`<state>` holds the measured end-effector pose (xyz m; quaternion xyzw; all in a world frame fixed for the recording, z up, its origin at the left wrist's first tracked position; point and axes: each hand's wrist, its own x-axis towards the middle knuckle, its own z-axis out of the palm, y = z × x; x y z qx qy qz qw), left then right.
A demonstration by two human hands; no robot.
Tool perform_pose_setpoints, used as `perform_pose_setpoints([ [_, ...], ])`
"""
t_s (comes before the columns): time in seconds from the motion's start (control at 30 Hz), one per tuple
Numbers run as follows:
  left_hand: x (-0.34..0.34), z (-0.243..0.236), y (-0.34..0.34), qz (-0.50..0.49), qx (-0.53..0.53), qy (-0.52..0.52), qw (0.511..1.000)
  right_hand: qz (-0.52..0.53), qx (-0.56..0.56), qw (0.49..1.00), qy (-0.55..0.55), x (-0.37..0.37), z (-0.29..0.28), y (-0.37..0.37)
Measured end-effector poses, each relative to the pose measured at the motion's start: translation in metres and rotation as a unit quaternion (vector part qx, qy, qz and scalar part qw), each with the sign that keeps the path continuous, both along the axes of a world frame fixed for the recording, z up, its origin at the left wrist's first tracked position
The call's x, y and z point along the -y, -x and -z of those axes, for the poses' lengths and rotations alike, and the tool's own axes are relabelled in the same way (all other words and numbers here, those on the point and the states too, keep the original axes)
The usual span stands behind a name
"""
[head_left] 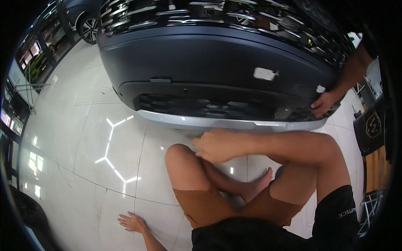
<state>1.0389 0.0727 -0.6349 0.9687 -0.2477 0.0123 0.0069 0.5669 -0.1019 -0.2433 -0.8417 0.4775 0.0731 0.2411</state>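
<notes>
The dark car bumper [180,60] fills the upper middle of the frame, with a glossy grille [176,19] above it and a silver strip [190,120] along its bottom edge. The person sits on the pale tiled floor [83,159] facing it, knees bent, in brown shorts [201,201].

Near the centre of the frame, the right hand [217,145] is just below the silver strip in view, close to a bare knee [179,154]. Its fingers are curled and blurred, with a small yellow spot [202,137] beside them (too smeared to name), so I cannot tell whether they are clamped on anything. The left hand [133,222], at the lower left, rests on the floor with its fingers spread apart.

At the right of the frame, a co-worker's hand [323,104] is at the bumper's lower corner. A white patch [264,74] sits on the bumper, right of centre, and a wheel [89,29] of another car shows at the upper left.
</notes>
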Motion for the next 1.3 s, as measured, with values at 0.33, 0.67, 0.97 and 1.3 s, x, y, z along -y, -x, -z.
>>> perform_pose_setpoints([
  [0.33,0.151,-0.047,0.083,0.236,-0.277,0.379,0.851,0.181,0.054,0.958,0.215,-0.087,-0.083,0.23],
  [0.67,0.27,-0.218,0.299,0.262,-0.715,0.337,0.554,0.63,0.051,0.773,-0.044,-0.326,0.021,0.495],
  [0.97,0.212,-0.143,0.477,-0.15,-0.936,0.198,0.249,0.602,0.693,0.397,0.012,-0.272,0.252,0.438],
  [1.3,0.217,-0.123,0.501,0.098,-0.95,0.157,0.253,0.365,0.907,0.188,0.087,-0.131,0.239,0.405],
])
